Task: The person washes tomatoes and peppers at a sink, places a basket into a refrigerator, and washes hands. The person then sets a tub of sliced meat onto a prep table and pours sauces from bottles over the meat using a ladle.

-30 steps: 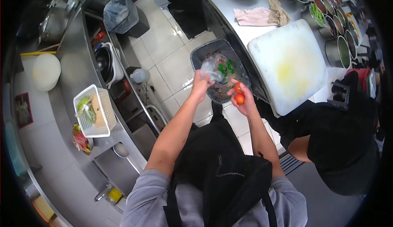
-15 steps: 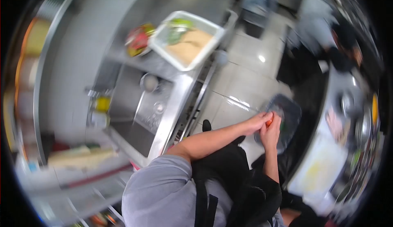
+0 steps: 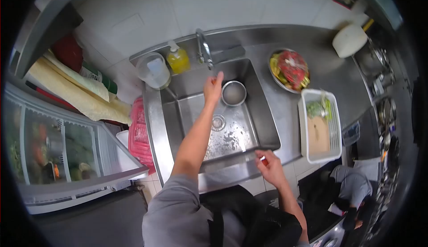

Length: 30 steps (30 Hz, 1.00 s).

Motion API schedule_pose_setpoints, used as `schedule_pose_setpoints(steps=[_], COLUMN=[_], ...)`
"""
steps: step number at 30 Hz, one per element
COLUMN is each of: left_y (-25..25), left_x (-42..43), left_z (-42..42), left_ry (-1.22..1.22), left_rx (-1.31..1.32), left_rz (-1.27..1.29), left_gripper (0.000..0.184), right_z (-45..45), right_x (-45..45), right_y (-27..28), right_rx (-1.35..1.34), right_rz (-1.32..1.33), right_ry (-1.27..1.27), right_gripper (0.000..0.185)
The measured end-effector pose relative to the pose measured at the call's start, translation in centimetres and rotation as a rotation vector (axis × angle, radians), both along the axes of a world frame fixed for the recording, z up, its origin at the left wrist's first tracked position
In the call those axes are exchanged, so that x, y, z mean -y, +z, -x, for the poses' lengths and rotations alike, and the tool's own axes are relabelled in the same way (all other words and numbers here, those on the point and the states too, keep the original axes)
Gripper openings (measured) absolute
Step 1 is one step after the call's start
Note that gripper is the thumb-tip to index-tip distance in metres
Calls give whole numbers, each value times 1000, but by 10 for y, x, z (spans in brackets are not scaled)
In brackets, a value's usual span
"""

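Observation:
My left hand (image 3: 213, 89) reaches over the steel sink (image 3: 236, 155) toward the faucet (image 3: 203, 46), its fingers closed round a tomato (image 3: 214, 81) of which only a little red shows. Over the sink's front edge, my right hand (image 3: 270, 168) is curled round another tomato (image 3: 264, 161), partly hidden by the fingers. A round metal container (image 3: 234, 93) stands in the sink beside my left hand, left of the sink's right wall. The drain (image 3: 217, 122) lies below that hand.
Right of the sink are a bowl of red and yellow items (image 3: 290, 68) and a white basket (image 3: 305, 133). A soap bottle (image 3: 178, 59) and clear tub (image 3: 153, 71) stand at back left. A glass-doored fridge (image 3: 62, 144) is at left; another person (image 3: 352, 184) is at lower right.
The view has turned from the bin to the sink. My hands, together half a second ago, are now apart, with the left one out over the sink. The plastic bag is no longer in my left hand.

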<state>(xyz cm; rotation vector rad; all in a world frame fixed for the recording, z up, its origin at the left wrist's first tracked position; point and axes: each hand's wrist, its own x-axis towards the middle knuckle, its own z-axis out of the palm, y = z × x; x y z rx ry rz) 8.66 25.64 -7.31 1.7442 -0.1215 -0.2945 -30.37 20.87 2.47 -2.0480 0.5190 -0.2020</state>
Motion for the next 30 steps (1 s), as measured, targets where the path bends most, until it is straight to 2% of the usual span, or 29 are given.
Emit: schedule_pose_setpoints(steps=[1,2,4,8,10,12,13,15,17,19,20,22,23,25,26,28,30], left_y=[-10,-16,-29,-63,-71,-85,-88,-85,-82,-82,-82,-84,-84,-68,-62,-69,-71], left_x=[6,8,8,8,6,1,0,-1,-5,-10,-14,-20,-22,-23,-24,-21,-20], left_z=[-43,-76,-127,-144,-133,-104,-85,-51,-31,-24,-27,-40,-44,-47,-48,-52,-55], left_ry=[133,150,262,284,199,86,89,33,-17,-56,-76,-144,-140,-85,-69,-49,-34], left_rx=[216,202,233,384,-323,-490,-499,-680,-683,-687,-671,-652,-658,-633,-618,-533,-453], left_rz=[-257,-249,-473,-435,352,646,642,734,788,849,780,716,717,597,585,568,546], left_gripper=[59,59,69,61,46,35,35,27,24,26,27,37,37,42,43,39,36], right_z=[-12,-23,-48,-103,-145,-188,-219,-287,-341,-375,-385,-395,-391,-383,-383,-381,-380], right_x=[-2,-3,1,10,22,32,36,33,42,30,35,41,43,43,45,43,49], right_y=[-3,-7,-15,-19,-28,-45,-57,-62,-74,-46,-57,-84,-90,-88,-84,-67,-85], right_rx=[-11,-67,-145,-184,-134,-75,-29,69,-3,-122,-134,-149,-155,-43,-46,-187,-153], right_rz=[10,0,8,-18,-258,-555,-729,-916,-887,-66,-66,197,197,-128,-122,-409,-397], right_ry=[17,68,154,154,96,16,-35,-111,-4,-16,-12,109,111,141,142,154,156], right_gripper=[27,27,26,28,22,16,14,9,12,27,27,40,40,44,44,44,41])
